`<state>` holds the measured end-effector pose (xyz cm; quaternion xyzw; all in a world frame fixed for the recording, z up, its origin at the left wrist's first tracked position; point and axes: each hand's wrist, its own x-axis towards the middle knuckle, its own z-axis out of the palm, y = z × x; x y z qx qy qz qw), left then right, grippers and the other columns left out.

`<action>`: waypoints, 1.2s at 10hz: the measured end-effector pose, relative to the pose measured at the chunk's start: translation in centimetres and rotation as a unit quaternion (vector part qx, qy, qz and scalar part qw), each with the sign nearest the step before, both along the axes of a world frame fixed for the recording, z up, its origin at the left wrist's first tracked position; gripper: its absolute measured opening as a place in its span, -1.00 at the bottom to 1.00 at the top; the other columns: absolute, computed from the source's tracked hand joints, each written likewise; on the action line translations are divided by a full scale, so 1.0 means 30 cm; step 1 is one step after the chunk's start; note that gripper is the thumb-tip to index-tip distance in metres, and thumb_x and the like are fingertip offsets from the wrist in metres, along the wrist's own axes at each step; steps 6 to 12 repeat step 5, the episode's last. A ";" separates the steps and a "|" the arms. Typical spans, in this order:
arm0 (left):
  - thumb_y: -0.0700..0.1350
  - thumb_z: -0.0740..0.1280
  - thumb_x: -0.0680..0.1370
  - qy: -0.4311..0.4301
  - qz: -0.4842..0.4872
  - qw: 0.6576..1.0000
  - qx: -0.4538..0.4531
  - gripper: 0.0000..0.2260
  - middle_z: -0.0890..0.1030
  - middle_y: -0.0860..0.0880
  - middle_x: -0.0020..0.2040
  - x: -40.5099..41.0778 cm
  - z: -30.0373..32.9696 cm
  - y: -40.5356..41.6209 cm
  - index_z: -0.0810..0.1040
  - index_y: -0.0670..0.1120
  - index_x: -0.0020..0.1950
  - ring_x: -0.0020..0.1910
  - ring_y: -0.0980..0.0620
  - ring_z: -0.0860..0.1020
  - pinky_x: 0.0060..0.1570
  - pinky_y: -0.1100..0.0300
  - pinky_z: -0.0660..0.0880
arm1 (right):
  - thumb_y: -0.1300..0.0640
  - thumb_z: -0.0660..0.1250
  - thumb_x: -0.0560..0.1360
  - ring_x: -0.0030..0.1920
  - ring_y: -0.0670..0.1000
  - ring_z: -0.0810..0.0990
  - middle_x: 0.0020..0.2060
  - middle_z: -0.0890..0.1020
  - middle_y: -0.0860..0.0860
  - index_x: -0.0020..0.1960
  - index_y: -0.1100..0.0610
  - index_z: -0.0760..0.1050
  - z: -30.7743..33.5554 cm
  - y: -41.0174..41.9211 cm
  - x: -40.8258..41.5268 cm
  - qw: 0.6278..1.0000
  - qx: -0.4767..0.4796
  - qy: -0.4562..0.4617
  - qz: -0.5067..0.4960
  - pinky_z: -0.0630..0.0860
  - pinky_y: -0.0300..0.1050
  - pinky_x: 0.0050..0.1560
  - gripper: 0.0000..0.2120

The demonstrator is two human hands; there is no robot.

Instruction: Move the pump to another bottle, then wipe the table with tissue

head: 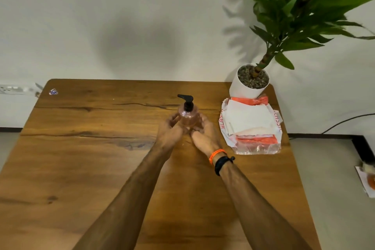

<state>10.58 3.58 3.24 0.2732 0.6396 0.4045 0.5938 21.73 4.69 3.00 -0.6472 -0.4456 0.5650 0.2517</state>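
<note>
Head: bottle cupped between left hand, right hand.

Pump bottle upright between left hand and right hand.

Black pump tops a seemingly pinkish clear bottle; brown wood-grained table; white-and-orange tissue pack.

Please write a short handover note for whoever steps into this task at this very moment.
Left hand and right hand: both cup the clear pinkish plastic bottle, upright mid-table.
Black pump: on that bottle.
Second bottle: not in view, so I cannot tell whether the pump transfer is done.
Opened white-and-orange tissue pack: right of the hands, before the white plant pot.
Left: wiping the wooden table.
</note>
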 end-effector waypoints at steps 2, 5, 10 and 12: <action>-0.37 0.40 0.46 0.003 -0.010 1.000 0.005 -0.49 0.55 -0.08 0.32 0.003 0.027 0.097 0.45 -0.16 0.39 0.25 -0.03 0.54 0.19 0.09 0.54 | 0.36 0.28 0.42 0.20 -0.04 0.56 0.13 0.61 -0.08 0.38 0.02 0.38 0.016 0.091 0.013 0.999 0.024 -0.030 0.015 0.42 -0.15 0.27 -0.43; -0.28 0.45 0.44 0.086 -0.025 0.996 0.003 -0.29 0.39 -0.17 0.46 -0.035 0.162 0.084 0.23 -0.21 0.53 0.37 -0.12 0.43 0.34 -0.03 0.44 | 0.43 0.32 0.43 0.35 0.04 0.43 0.38 0.42 0.06 0.46 0.14 0.25 0.199 0.096 0.102 0.996 0.071 -0.051 0.016 0.37 -0.20 0.30 -0.35; -0.28 0.45 0.44 0.086 -0.025 0.996 0.003 -0.29 0.39 -0.17 0.46 -0.035 0.162 0.084 0.23 -0.21 0.53 0.37 -0.12 0.43 0.34 -0.03 0.44 | 0.43 0.32 0.43 0.35 0.04 0.43 0.38 0.42 0.06 0.46 0.14 0.25 0.199 0.096 0.102 0.996 0.071 -0.051 0.016 0.37 -0.20 0.30 -0.35; -0.28 0.45 0.44 0.086 -0.025 0.996 0.003 -0.29 0.39 -0.17 0.46 -0.035 0.162 0.084 0.23 -0.21 0.53 0.37 -0.12 0.43 0.34 -0.03 0.44 | 0.43 0.32 0.43 0.35 0.04 0.43 0.38 0.42 0.06 0.46 0.14 0.25 0.199 0.096 0.102 0.996 0.071 -0.051 0.016 0.37 -0.20 0.30 -0.35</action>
